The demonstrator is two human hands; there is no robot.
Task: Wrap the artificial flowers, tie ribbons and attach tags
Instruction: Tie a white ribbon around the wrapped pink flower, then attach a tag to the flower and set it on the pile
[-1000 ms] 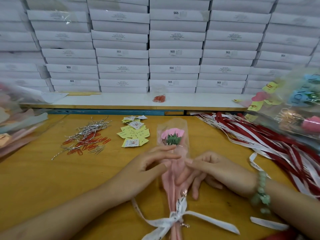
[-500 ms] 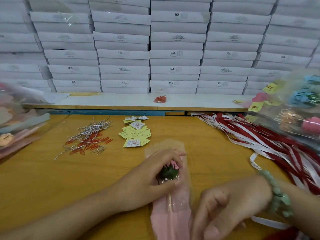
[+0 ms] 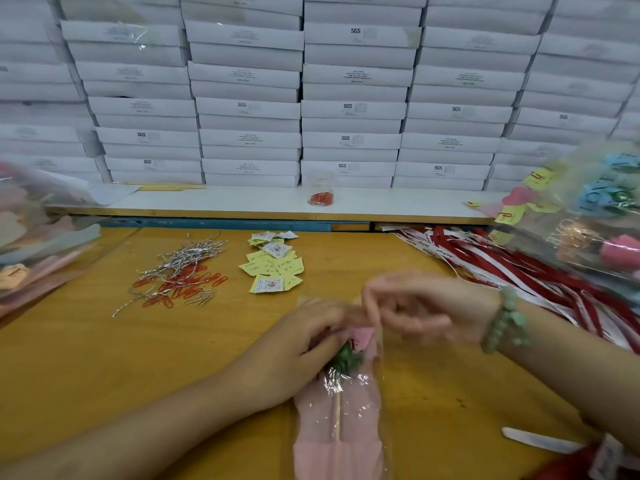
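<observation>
artificial flower: pink bloom, green calyx, pale stick stem. lies lengthwise on the table inside a clear sleeve lined with pink paper, bloom end away from the person. left hand curled round it at the bloom; right hand at the sleeve's top edge, blurred, grip unclear. yellow tags in a loose pile beyond it. red and white ribbons heaped to the right; one white strip lies apart from them.

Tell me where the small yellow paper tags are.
In the head view, the small yellow paper tags lie on the wooden table, right of the red paper clips and silver wire ties, beyond the left hand.
</observation>
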